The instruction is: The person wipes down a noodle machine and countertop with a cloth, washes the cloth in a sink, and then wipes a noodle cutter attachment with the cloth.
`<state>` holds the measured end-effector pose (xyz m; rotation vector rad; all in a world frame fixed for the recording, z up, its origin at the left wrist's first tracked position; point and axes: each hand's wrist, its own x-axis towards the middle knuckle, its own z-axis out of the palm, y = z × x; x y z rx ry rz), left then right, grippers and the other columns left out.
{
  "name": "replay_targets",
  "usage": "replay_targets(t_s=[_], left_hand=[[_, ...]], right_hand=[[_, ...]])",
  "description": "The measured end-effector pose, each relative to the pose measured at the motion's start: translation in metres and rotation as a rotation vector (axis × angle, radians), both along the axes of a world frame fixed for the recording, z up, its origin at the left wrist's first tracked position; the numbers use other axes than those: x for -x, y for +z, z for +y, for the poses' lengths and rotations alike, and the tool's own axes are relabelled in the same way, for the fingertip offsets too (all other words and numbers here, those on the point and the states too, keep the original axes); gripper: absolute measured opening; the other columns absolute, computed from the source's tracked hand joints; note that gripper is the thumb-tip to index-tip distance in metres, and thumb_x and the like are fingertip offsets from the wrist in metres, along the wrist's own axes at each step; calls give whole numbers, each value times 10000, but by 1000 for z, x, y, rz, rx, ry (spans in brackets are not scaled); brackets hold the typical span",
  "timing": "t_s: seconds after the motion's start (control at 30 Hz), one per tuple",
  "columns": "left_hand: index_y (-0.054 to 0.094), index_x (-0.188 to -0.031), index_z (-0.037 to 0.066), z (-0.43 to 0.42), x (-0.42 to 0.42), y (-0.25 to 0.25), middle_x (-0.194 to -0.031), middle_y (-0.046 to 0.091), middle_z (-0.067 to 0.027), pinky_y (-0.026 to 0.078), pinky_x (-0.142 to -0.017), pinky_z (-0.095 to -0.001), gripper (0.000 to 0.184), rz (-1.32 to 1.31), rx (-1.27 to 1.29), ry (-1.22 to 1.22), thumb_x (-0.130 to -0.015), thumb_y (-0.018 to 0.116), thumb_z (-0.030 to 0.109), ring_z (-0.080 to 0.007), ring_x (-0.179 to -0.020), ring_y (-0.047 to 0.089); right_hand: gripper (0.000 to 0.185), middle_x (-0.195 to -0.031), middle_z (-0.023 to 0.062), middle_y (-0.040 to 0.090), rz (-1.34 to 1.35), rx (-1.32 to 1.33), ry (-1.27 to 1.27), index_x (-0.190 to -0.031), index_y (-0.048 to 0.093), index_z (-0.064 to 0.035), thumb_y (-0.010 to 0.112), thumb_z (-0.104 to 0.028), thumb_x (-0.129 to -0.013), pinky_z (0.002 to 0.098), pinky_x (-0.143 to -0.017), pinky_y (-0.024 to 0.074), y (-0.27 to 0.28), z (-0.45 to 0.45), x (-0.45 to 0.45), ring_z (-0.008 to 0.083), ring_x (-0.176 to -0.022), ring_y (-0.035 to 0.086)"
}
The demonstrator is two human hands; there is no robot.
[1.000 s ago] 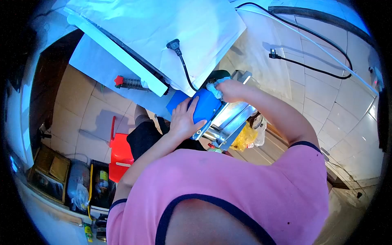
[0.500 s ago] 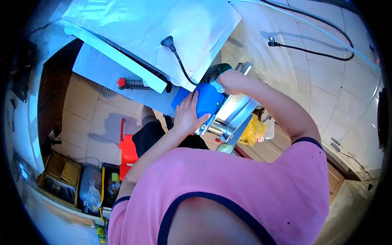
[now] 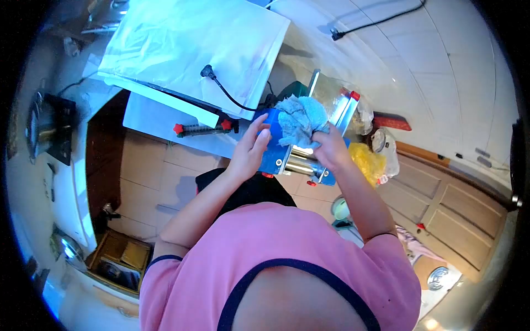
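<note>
My right hand (image 3: 331, 148) grips a light blue cloth (image 3: 302, 118), which hangs bunched over a blue machine with shiny metal rollers (image 3: 302, 165). At the machine's left side is its blue housing (image 3: 270, 160), partly covered by the cloth. My left hand (image 3: 251, 151) is beside that housing, fingers spread and holding nothing; whether its fingertips touch the housing I cannot tell. Left of it on the table lies a spring rod with red star knobs (image 3: 201, 129).
A black plug (image 3: 207, 71) and its cord lie on a white-covered box (image 3: 193, 44) at the back. A yellow plastic bag (image 3: 367, 163) sits right of the machine. Another black plug (image 3: 335, 35) rests at the upper right. Wooden doors (image 3: 461, 215) stand at the right.
My right hand has drawn the cloth back toward me, and more of it shows. My left hand has lifted from lying flat on the blue housing. The camera view has shifted.
</note>
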<state>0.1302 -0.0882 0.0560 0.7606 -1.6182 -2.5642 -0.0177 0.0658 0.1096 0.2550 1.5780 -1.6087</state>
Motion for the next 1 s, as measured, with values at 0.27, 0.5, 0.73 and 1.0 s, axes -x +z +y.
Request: replay_targets(t_s=[0.27, 0.5, 0.73, 1.0], left_hand=[[562, -1217, 12, 37, 38, 20, -1050, 621, -34, 445, -853, -268, 360, -48, 86, 55, -905, 620, 182, -103, -933, 544], [352, -1390, 42, -22, 134, -25, -1353, 317, -313, 361, -1022, -465, 651, -19, 987, -211, -840, 584, 302, -481, -1171, 432], [413, -1373, 86, 12, 209, -105, -1154, 608, -178, 504, -741, -419, 570, -349, 368, -332, -876, 622, 268, -290, -1042, 582], [646, -1130, 76, -18, 307, -240, -1096, 653, -140, 475, -815, -403, 331, -424, 102, -573, -849, 622, 249, -264, -991, 606]], right_hand=[[499, -1188, 190, 565, 830, -154, 406, -1256, 497, -4, 667, -168, -817, 392, -995, 405, 5, 45, -67, 303, -1144, 525], [405, -1279, 220, 531, 1131, -808, -174, -1281, 520, -15, 590, -172, -914, 419, -1024, 371, -87, 177, -16, 348, -1195, 499], [604, -1160, 265, 594, 625, -1051, -89, -1318, 484, -45, 350, -517, -965, 459, -917, 439, -139, 190, -11, 423, -1101, 551], [460, -903, 250, 654, 723, -1138, -140, -1174, 564, -59, 395, -438, -973, 501, -734, 474, -108, 166, -17, 438, -850, 624]])
